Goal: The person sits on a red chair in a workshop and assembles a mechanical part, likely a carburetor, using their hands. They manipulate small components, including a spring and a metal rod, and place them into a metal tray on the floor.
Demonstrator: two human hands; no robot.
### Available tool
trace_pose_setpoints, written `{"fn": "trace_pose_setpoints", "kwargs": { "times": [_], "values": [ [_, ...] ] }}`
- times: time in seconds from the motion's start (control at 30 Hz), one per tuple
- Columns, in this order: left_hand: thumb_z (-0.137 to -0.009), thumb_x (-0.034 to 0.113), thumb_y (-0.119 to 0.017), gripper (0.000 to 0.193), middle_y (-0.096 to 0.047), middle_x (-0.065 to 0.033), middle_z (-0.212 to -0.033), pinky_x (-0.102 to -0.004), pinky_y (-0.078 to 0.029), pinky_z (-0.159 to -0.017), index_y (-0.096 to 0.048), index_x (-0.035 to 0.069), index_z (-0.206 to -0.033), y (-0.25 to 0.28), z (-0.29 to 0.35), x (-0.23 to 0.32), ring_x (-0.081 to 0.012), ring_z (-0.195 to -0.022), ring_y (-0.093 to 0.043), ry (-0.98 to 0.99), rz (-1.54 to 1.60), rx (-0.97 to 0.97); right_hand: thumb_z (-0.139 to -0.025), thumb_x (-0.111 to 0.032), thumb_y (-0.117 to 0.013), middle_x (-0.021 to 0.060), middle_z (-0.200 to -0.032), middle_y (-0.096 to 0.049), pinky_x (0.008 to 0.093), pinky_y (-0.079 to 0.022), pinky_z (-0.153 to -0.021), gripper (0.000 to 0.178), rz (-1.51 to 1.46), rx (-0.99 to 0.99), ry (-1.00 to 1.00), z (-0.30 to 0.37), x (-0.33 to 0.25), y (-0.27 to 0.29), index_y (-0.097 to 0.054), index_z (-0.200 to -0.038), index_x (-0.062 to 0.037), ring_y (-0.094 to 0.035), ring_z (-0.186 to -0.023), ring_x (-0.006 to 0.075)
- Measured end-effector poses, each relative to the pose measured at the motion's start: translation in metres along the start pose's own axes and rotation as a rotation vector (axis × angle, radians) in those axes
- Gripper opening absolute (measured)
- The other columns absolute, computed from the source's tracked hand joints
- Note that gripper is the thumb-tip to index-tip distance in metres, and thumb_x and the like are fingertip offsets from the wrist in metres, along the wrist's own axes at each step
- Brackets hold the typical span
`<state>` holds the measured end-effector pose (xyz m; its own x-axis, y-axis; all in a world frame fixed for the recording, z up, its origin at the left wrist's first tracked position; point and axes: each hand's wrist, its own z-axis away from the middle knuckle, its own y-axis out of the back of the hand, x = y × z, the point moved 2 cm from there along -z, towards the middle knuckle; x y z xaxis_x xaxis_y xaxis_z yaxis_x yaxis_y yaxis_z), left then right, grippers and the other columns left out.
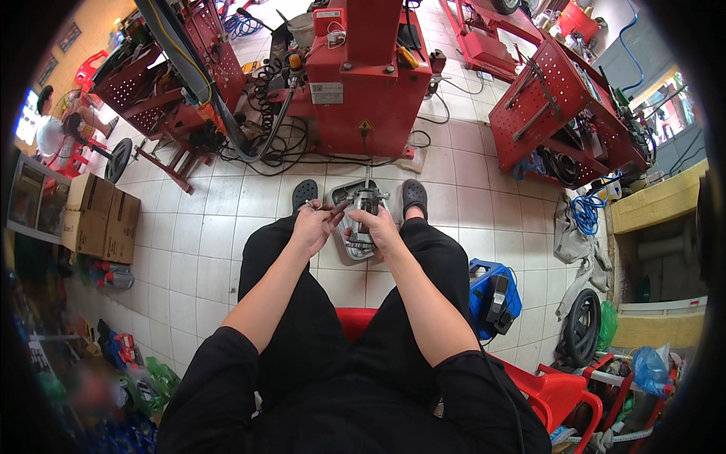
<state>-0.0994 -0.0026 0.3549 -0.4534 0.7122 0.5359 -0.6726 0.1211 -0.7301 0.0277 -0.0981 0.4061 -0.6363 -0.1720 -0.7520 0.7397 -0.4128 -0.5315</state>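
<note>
I sit with my knees apart over a shallow grey metal tray (353, 253) on the floor between my feet. My right hand (380, 230) is closed round a silvery metal mechanical part (367, 200) with a rod standing out of its far end. Its exact kind I cannot make out. Just left of it, my left hand (314, 227) has its fingers curled, with darkened fingertips pointing toward the part. Something small and thin seems to be pinched there, too small to name. Other metal pieces in the tray are partly hidden by my hands.
A red machine (363, 113) with cables and hoses stands ahead. A red tool cart (560, 113) is at far right, cardboard boxes (100, 219) at left. Beside my right leg sit a blue case (493, 299) and a red chair (556, 390). A person (45, 102) is at far left.
</note>
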Motion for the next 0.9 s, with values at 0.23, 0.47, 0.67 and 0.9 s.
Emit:
{"fn": "trace_pose_setpoints", "kwargs": {
  "times": [0.23, 0.47, 0.67, 0.9],
  "values": [
    [-0.080, -0.016, -0.040, 0.032, -0.051, -0.0147, -0.106, -0.0404, -0.047, -0.095, -0.035, 0.014, -0.093, 0.001, 0.003, 0.002, -0.0344, -0.111, -0.054, -0.022, 0.126, -0.046, -0.077, -0.015, -0.065, 0.0089, -0.072, -0.059, 0.0332, -0.054, -0.055, 0.026, -0.047, 0.022, 0.041, -0.001, 0.000, 0.005, -0.051, -0.096, -0.0037, -0.063, -0.062, 0.0207],
    [-0.089, -0.008, -0.042, 0.022, -0.053, -0.0202, -0.115, -0.0345, -0.047, -0.097, -0.034, 0.012, -0.096, -0.012, 0.008, 0.005, -0.0310, -0.115, -0.052, -0.020, 0.044, -0.049, -0.076, -0.015, -0.062, 0.0113, -0.071, -0.061, 0.0305, -0.052, -0.058, 0.024, -0.026, -0.058, 0.064, -0.002, 0.004, 0.009, -0.052, -0.096, -0.0035, -0.060, -0.061, 0.0190],
    [-0.091, -0.005, -0.044, 0.022, -0.053, -0.0208, -0.119, -0.0340, -0.048, -0.092, -0.033, 0.014, -0.095, -0.016, 0.010, 0.004, -0.0295, -0.109, -0.056, 0.037, -0.019, -0.056, -0.075, -0.018, -0.059, 0.0108, -0.070, -0.060, 0.0306, -0.051, -0.058, 0.023, -0.011, -0.103, 0.074, -0.001, 0.001, 0.011, -0.054, -0.092, -0.0034, -0.058, -0.061, 0.0184],
    [-0.089, -0.001, -0.053, 0.022, -0.059, -0.0127, -0.113, -0.0287, -0.048, -0.073, -0.038, 0.016, -0.087, -0.003, 0.005, 0.001, -0.0206, -0.090, -0.060, 0.059, -0.090, -0.136, -0.075, -0.018, -0.059, 0.0098, -0.069, -0.060, 0.0292, -0.050, -0.058, 0.023, -0.018, -0.064, 0.078, -0.001, -0.002, 0.010, -0.055, -0.091, -0.0026, -0.058, -0.061, 0.0176]
  ]
}}
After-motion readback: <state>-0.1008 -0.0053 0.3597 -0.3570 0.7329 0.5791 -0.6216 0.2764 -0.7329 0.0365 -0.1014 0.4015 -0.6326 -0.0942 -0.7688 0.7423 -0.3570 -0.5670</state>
